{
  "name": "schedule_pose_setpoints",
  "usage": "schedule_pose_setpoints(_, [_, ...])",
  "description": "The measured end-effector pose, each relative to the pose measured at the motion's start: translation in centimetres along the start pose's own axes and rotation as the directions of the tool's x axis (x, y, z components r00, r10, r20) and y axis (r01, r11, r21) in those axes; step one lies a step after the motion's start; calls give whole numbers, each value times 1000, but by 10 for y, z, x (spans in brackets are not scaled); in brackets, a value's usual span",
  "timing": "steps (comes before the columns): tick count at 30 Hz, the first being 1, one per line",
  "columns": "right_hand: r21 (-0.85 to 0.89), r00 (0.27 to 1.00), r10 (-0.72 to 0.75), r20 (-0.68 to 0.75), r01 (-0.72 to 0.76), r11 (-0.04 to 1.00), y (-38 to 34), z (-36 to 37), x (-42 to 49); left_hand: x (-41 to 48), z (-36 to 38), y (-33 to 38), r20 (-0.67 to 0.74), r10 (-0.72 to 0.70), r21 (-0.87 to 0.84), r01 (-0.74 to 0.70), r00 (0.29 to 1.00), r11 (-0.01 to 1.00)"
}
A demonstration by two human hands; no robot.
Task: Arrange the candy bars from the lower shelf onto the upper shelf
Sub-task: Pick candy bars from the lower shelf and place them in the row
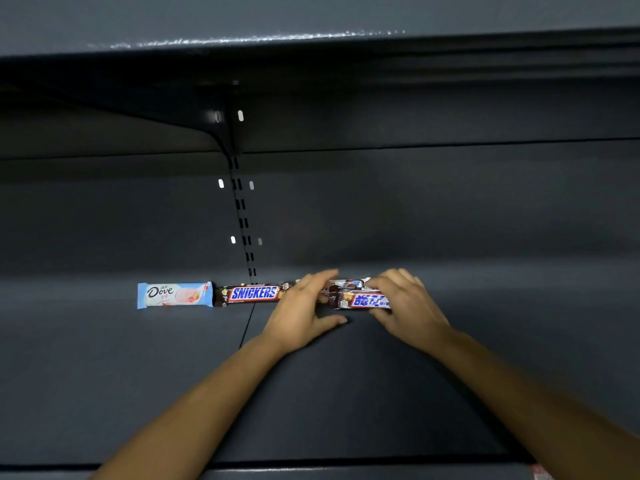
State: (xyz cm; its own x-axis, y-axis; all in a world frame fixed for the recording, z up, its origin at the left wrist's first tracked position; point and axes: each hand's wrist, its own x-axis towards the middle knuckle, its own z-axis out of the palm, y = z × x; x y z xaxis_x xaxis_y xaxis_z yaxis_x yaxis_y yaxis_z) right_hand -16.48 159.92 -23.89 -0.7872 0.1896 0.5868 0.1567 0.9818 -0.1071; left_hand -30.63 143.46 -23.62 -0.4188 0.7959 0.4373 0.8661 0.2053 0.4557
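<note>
Along the back of the dark grey lower shelf (346, 393) lie a pale blue Dove bar (175, 294) and, right of it, a brown Snickers bar (254, 293). My right hand (407, 306) grips a second Snickers bar (363, 300) by its right end, fingers over the top and thumb underneath. A further bar with a white and blue wrapper (349, 283) peeks out just behind it. My left hand (304, 308) lies with straight fingers over the left end of these two bars, thumb spread on the shelf. The upper shelf (311, 15) shows only its front edge.
A slotted upright rail (242, 216) runs down the back panel, with a bracket (221, 133) under the upper shelf. A seam (247, 323) divides the lower shelf. A pinkish label corner (540, 472) sits at the front edge, bottom right.
</note>
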Motion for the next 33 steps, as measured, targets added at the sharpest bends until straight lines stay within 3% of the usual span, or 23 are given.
schedule_pose_setpoints(3, [85, 999, 45, -16, -43, 995, -19, 6, 7, -8, -1, 0, -80, -306, -393, 252, 949, 884])
schedule_pose_setpoints(6, [378, 970, 240, 32, -234, 896, -38, 8, 15, -19, -8, -7, 0, -491, -530, 417, 871, 739])
schedule_pose_setpoints(9, [640, 929, 336, 155, -354, 682, -58, 7, 29, -32, -13, -9, 76, -457, -449, 440, 886, 778])
schedule_pose_setpoints(12, [844, 918, 261, 299, -382, 376, -85, 6, 37, -39, -13, -14, 45, -382, -414, 365, 923, 834])
schedule_pose_setpoints(15, [869, 885, 188, 426, -458, 186, -103, 7, 41, -41, -24, -22, -90, -282, -408, 223, 955, 885])
schedule_pose_setpoints(18, [818, 818, 173, 548, -568, 93, -113, 9, 43, -48, -45, -32, -192, -169, -229, 123, 967, 966])
schedule_pose_setpoints(22, [785, 785, 187, 590, -612, 92, -123, 11, 46, -54, -70, -49, -210, 46, 3, -46, 977, 999])
schedule_pose_setpoints(28, [757, 762, 193, 618, -643, 114, -138, 11, 47, -62, -84, -70, -231, 200, 113, -178, 952, 978])
schedule_pose_setpoints(30, [747, 789, 188, 585, -614, 254, -139, 15, 48, -67, -87, -80, -198, 187, 147, -160, 962, 976])
schedule_pose_setpoints(33, [604, 820, 199, 536, -538, 589, -137, 18, 47, -77, -89, -100, -154, 101, 168, -75, 983, 983])
